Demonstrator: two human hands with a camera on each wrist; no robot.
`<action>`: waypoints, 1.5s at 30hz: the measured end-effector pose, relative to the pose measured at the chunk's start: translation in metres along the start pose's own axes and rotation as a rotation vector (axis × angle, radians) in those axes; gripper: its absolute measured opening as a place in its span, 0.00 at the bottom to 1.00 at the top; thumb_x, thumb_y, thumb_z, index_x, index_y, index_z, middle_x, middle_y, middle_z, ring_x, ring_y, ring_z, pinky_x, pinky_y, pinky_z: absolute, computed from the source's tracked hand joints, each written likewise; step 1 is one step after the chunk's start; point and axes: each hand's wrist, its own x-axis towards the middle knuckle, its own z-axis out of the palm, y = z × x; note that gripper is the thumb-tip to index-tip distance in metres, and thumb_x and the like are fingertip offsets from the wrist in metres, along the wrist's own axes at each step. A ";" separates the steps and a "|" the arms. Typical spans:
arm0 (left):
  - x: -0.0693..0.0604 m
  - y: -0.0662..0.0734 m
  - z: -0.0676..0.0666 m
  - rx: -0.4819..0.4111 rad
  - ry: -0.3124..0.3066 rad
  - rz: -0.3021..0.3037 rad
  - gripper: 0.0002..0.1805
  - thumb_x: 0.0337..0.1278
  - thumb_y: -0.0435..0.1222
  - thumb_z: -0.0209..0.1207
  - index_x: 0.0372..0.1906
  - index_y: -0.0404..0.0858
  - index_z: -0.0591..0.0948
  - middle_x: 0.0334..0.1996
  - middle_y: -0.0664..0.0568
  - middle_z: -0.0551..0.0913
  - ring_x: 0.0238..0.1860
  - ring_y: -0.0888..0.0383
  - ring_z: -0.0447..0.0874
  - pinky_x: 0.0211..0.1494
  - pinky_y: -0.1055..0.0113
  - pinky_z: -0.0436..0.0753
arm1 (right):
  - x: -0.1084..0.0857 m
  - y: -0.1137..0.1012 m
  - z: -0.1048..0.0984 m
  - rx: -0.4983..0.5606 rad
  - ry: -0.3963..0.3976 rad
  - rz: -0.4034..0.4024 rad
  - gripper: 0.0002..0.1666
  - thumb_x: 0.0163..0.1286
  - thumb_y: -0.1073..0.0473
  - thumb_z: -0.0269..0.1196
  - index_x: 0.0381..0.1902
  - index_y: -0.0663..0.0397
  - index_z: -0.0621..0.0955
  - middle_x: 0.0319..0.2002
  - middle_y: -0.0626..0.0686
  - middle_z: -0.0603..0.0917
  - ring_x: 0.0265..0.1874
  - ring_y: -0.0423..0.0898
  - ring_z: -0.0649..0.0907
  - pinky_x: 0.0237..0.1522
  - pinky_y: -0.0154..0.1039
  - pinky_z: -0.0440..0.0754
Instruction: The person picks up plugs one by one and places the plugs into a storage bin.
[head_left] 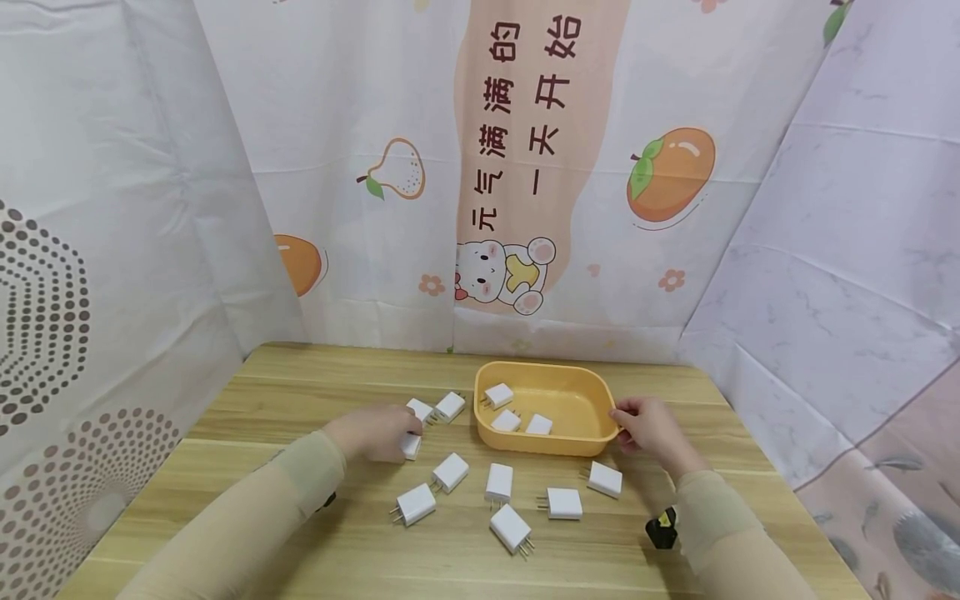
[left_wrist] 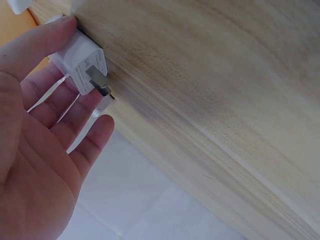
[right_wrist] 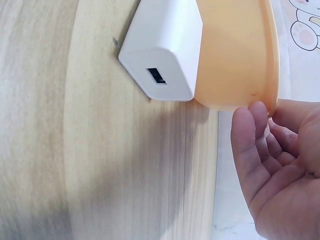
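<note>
My left hand (head_left: 380, 433) is at a white USB charger plug (head_left: 410, 446) on the table. In the left wrist view, the thumb and fingers of the left hand (left_wrist: 50, 120) grip that charger plug (left_wrist: 82, 60), its metal prongs pointing away from the palm. My right hand (head_left: 651, 429) pinches the right end of a yellow-orange plastic bin (head_left: 555, 446). In the right wrist view, the thumb and fingertips of the right hand (right_wrist: 285, 165) hold the bin's rim (right_wrist: 274, 60). Three white charger plugs lie inside the bin, toward its left side; one is a plug (head_left: 498, 395) at the back.
Several more white charger plugs lie scattered on the wooden table (head_left: 360, 550), including one (head_left: 604, 479) just in front of the bin. Two plugs, one of them a plug (head_left: 450, 407), lie left of the bin. Printed curtains (head_left: 360, 250) surround the table's back and sides.
</note>
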 end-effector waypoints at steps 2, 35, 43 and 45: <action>0.000 0.000 0.000 -0.001 0.001 0.001 0.17 0.51 0.37 0.73 0.48 0.48 0.87 0.46 0.57 0.84 0.41 0.61 0.80 0.49 0.62 0.81 | 0.000 0.000 0.000 -0.003 -0.001 -0.004 0.18 0.77 0.64 0.59 0.56 0.75 0.77 0.32 0.60 0.83 0.25 0.47 0.83 0.28 0.44 0.87; -0.009 -0.005 -0.052 -0.162 0.204 0.090 0.20 0.58 0.38 0.71 0.55 0.40 0.84 0.49 0.53 0.84 0.44 0.60 0.80 0.46 0.62 0.82 | 0.001 0.000 0.000 0.011 -0.002 0.000 0.18 0.77 0.63 0.60 0.56 0.75 0.78 0.35 0.64 0.84 0.25 0.47 0.82 0.28 0.43 0.87; -0.015 -0.006 -0.063 -0.188 0.221 0.087 0.20 0.59 0.38 0.71 0.56 0.40 0.83 0.49 0.54 0.83 0.44 0.62 0.79 0.46 0.64 0.81 | 0.000 0.000 0.000 0.011 -0.008 -0.005 0.18 0.77 0.64 0.59 0.56 0.75 0.77 0.36 0.64 0.83 0.26 0.48 0.83 0.29 0.44 0.87; -0.016 -0.006 -0.064 -0.182 0.224 0.098 0.20 0.59 0.38 0.71 0.55 0.40 0.84 0.49 0.55 0.82 0.43 0.62 0.79 0.46 0.64 0.81 | 0.000 0.000 0.000 0.012 -0.008 -0.006 0.18 0.77 0.63 0.59 0.56 0.75 0.77 0.36 0.64 0.83 0.26 0.48 0.83 0.29 0.44 0.87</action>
